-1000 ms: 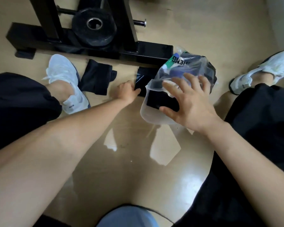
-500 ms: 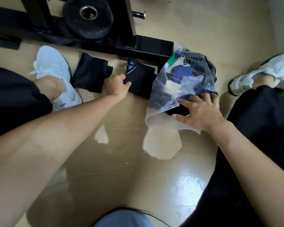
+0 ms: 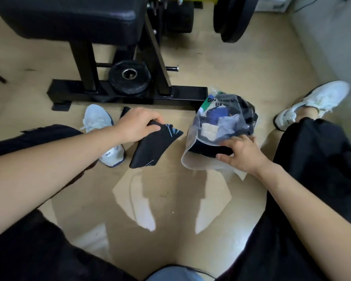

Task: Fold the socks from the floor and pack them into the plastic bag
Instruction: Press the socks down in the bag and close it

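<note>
Presently, entry one: left hand [image 3: 139, 124], fingers curled over and gripping the upper edge of a black folded sock [image 3: 156, 146] with pale blue line markings. The sock hangs tilted, low over the glossy beige floor [image 3: 170, 199], just beside the bag's mouth and apart from it. Entry two: right hand [image 3: 241, 154], fingers spread and laid flat on the near end of a translucent crinkled plastic bag [image 3: 217, 126], clasping nothing; whether the thumb hooks under the rim cannot be told. The bag lies on its side, mouth toward the person, with dark, blue and pale folded pieces inside. Step in hand, by judgement: carrying this sock into the bag. To do it well, the right hand should lift the upper lip so the mouth gapes, and pin the bag so it does not slide on the slick floor. The left should keep the fold pinched, enter folded edge first, and let go only once the sock is deep beside the others. Entry three: a dark cloth edge [image 3: 124, 112] behind the left hand, possibly another sock. Entry four: white lace-up sneakers, one left [image 3: 97, 120], one right [image 3: 312, 102]. Entry five: black steel bench frame [image 3: 180, 94] with a round black weight plate [image 3: 130, 78].
</note>
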The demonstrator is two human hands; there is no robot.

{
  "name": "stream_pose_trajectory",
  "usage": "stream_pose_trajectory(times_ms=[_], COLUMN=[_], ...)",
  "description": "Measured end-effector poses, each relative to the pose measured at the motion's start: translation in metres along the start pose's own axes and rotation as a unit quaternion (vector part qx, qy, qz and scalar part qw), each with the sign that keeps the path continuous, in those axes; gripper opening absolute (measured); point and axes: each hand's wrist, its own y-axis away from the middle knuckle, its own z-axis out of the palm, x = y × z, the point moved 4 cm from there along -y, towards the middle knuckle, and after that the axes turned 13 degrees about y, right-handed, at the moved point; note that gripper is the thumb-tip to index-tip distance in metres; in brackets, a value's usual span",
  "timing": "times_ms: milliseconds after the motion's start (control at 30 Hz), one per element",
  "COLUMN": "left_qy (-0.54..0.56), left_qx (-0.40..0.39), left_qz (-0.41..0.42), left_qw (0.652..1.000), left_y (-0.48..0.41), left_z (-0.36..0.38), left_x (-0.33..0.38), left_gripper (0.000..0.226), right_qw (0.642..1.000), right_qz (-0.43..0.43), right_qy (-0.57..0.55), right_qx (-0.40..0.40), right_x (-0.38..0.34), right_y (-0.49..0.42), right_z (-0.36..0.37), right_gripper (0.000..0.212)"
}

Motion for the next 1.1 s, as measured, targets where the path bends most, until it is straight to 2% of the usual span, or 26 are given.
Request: stream_pose_trajectory(times_ms=[67,133,200,267,433,633,767,833,900,967,1067,1100], left_qy=[0.013,0.036,0.064,0.098,0.16,0.05,0.028,0.087,0.152,0.211,0.337,0.371], left_qx=[-0.02,-0.037,-0.046,-0.04,-0.001,-0.063,-0.076,-0.071,-0.064,-0.055,-0.02,-0.005], left_qz=[0.016,0.045,0.067,0.081,0.105,0.093,0.065,0.02,-0.009,-0.017,-0.044,-0.057], left_qw=[1.0,0.998,0.995,0.991,0.981,0.992,0.995,0.993,0.986,0.976,0.94,0.927], left_y=[0.012,0.023,0.035,0.047,0.067,0.069,0.057,0.05,0.042,0.034,0.024,0.02], left_z=[-0.011,-0.02,-0.031,-0.042,-0.079,-0.092,-0.07,-0.061,-0.053,-0.05,-0.045,-0.043], left_x=[0.02,0.043,0.066,0.087,0.131,0.131,0.134,0.133,0.136,0.144,0.157,0.16], left_gripper=[0.012,0.009,0.008,0.008,0.005,0.011,0.02,0.037,0.039,0.028,0.003,0.008], right_qw=[0.993,0.968,0.947,0.939,0.922,0.913,0.911,0.906,0.907,0.896,0.879,0.871], right_qz=[-0.011,-0.024,-0.062,-0.094,-0.102,-0.068,-0.029,0.007,0.046,0.076,0.132,0.155], right_qy=[-0.104,-0.225,-0.281,-0.287,-0.318,-0.356,-0.346,-0.349,-0.332,-0.346,-0.369,-0.378], right_qx=[0.055,0.108,0.145,0.165,0.197,0.188,0.223,0.241,0.257,0.268,0.273,0.273], right_x=[-0.007,-0.022,-0.045,-0.068,-0.078,-0.049,-0.021,0.001,0.025,0.049,0.086,0.099], right_y=[0.011,0.022,0.034,0.044,0.067,0.097,0.102,0.1,0.098,0.1,0.105,0.107], right_z=[-0.021,-0.046,-0.071,-0.093,-0.137,-0.195,-0.226,-0.238,-0.246,-0.248,-0.23,-0.218], right_gripper=[0.05,0.052,0.055,0.048,0.008,0.009,0.012,0.015,0.022,0.022,0.017,0.016])
